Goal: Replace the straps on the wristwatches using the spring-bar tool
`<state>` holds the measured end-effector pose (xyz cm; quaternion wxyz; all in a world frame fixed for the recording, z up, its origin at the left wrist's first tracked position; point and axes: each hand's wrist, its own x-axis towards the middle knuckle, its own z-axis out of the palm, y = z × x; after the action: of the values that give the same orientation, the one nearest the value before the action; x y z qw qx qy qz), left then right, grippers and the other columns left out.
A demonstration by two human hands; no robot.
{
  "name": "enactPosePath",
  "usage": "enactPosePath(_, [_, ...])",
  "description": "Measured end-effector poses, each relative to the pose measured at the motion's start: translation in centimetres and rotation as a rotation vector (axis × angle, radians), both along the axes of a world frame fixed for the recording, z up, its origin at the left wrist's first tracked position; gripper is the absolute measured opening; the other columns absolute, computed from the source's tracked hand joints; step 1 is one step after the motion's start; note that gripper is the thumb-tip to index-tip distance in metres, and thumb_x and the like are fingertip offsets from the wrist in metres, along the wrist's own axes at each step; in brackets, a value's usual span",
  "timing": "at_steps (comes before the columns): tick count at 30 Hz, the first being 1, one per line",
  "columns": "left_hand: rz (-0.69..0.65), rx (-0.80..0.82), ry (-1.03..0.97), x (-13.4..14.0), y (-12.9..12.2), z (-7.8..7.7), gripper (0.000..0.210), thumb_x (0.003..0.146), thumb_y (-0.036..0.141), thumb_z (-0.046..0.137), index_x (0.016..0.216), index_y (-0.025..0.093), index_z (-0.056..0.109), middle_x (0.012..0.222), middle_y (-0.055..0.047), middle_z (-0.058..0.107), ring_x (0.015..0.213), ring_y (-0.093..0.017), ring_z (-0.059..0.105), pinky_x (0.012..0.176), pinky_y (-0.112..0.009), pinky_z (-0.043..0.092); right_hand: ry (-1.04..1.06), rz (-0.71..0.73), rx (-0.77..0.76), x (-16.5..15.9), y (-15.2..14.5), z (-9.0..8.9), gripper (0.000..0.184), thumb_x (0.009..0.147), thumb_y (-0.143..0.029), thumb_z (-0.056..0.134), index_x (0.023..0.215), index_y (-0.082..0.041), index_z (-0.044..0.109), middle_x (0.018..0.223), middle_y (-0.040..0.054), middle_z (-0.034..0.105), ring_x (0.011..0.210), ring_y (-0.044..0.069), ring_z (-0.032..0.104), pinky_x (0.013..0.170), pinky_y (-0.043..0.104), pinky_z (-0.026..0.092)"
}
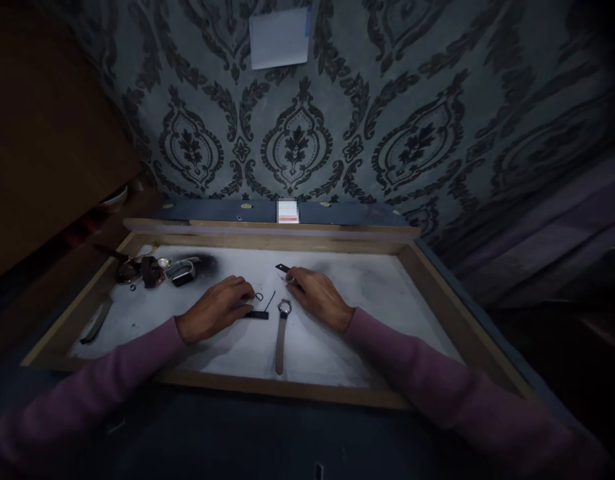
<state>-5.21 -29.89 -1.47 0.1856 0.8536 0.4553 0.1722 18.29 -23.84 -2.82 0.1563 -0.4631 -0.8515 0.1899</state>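
Note:
Left of the middle of the shallow tray, my left hand [217, 308] is bent over a flat black strip [260, 315], its thumb at one end. Beside its fingertips lie a small dark loop [258, 297] and a thin black stick-like piece [270, 301]. My right hand [317, 293] is closed around a dark flat piece [282, 268] with small pale marks, whose end sticks out past the fingers. A wristwatch [284, 307] lies between my hands, its grey-brown strap [280, 350] stretching towards me. No second strap shows on its far side.
The wooden-edged tray [287, 390] has a whitish, dark-smudged floor. At its left are several watches [152, 272], a white-framed watch [182, 272] and a curved strap [96, 321]. Patterned wallpaper [297, 133] rises behind, with a white box-like panel [280, 39]. Brown furniture [52, 133] stands left.

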Motion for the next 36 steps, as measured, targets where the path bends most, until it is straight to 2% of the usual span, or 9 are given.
enactPosePath(6, [-0.058,0.001,-0.032,-0.1,-0.2,0.5,0.016,0.097,0.025,0.042,0.097,0.017,0.056,0.094,-0.005,0.058,0.091,-0.019,0.053,0.082,-0.033,0.045,-0.031,-0.011,0.024,0.2,-1.0,0.5,0.013,0.089,-0.010,0.055,0.099,-0.016,0.060,0.097,0.0091,0.068,0.082,0.021,0.062,0.069,0.028,0.038])
enactPosePath(10, [-0.117,-0.003,0.033,-0.3,-0.3,0.6,0.014,0.095,0.029,0.050,0.099,0.018,0.055,0.098,-0.006,0.056,0.093,-0.020,0.052,0.081,-0.033,0.044,-0.055,0.001,-0.011,0.2,-3.0,1.1,0.006,0.093,-0.024,0.056,0.095,-0.018,0.059,0.078,0.0053,0.067,0.067,0.020,0.060,0.058,0.027,0.034])
enactPosePath(14, [-0.137,-0.022,0.058,-0.2,-0.3,0.5,0.003,0.090,0.019,0.054,0.090,0.017,0.054,0.095,-0.005,0.054,0.091,-0.020,0.050,0.077,-0.030,0.041,-0.127,0.029,-0.051,-0.4,-4.6,1.4,0.026,0.085,-0.037,0.067,0.099,-0.018,0.055,0.069,0.0025,0.063,0.059,0.019,0.056,0.052,0.027,0.028])
enactPosePath(18, [-0.139,-0.051,-0.040,0.0,-0.3,0.3,0.007,0.087,0.012,0.051,0.083,0.017,0.051,0.085,-0.002,0.052,0.081,-0.017,0.048,0.072,-0.028,0.036,-0.176,0.017,-0.054,-1.0,-5.0,1.6,0.023,0.084,-0.025,0.062,0.104,-0.017,0.053,0.075,0.0047,0.064,0.065,0.021,0.058,0.054,0.027,0.027])
enactPosePath(22, [-0.046,-0.238,-0.269,0.1,-0.4,0.6,0.010,0.082,0.011,0.056,0.077,0.018,0.050,0.069,0.004,0.046,0.065,-0.012,0.040,0.065,-0.026,0.029,-0.185,0.006,-0.056,-1.2,-5.1,1.8,0.023,0.080,-0.013,0.054,0.103,-0.015,0.054,0.084,0.0095,0.066,0.071,0.023,0.059,0.057,0.028,0.029])
enactPosePath(25, [0.001,-0.330,-0.393,0.3,-0.5,0.8,0.009,0.081,0.014,0.057,0.078,0.018,0.049,0.067,0.005,0.048,0.064,-0.012,0.041,0.064,-0.025,0.030,-0.167,-0.005,-0.068,-1.2,-5.2,1.9,0.023,0.077,-0.010,0.053,0.099,-0.014,0.056,0.086,0.0112,0.067,0.071,0.023,0.059,0.058,0.029,0.029])
enactPosePath(28, [0.005,-0.427,-0.500,0.6,-0.4,0.5,0.006,0.083,0.021,0.054,0.086,0.017,0.049,0.071,0.002,0.057,0.068,-0.013,0.051,0.068,-0.027,0.038,-0.105,-0.036,-0.091,-1.0,-5.2,1.8,0.026,0.074,-0.008,0.053,0.099,-0.014,0.057,0.085,0.0113,0.066,0.071,0.023,0.059,0.058,0.029,0.029])
enactPosePath(31, [0.006,-0.561,-0.614,1.0,-0.1,0.0,0.016,0.081,0.028,0.055,0.089,0.016,0.050,0.073,-0.002,0.061,0.067,-0.014,0.057,0.067,-0.028,0.044,0.023,-0.078,-0.135,-0.7,-4.8,1.6,0.029,0.071,-0.005,0.053,0.098,-0.015,0.057,0.079,0.0079,0.064,0.071,0.021,0.058,0.059,0.028,0.030])
enactPosePath(36, [0.049,-0.682,-0.760,2.1,0.6,-0.1,0.021,0.073,0.030,0.061,0.085,0.016,0.050,0.071,0.000,0.059,0.059,-0.010,0.052,0.059,-0.023,0.041,0.359,-0.123,-0.303,0.0,-3.5,1.3,0.022,0.068,-0.010,0.055,0.089,-0.018,0.059,0.064,-0.0014,0.056,0.062,0.017,0.053,0.058,0.026,0.036])
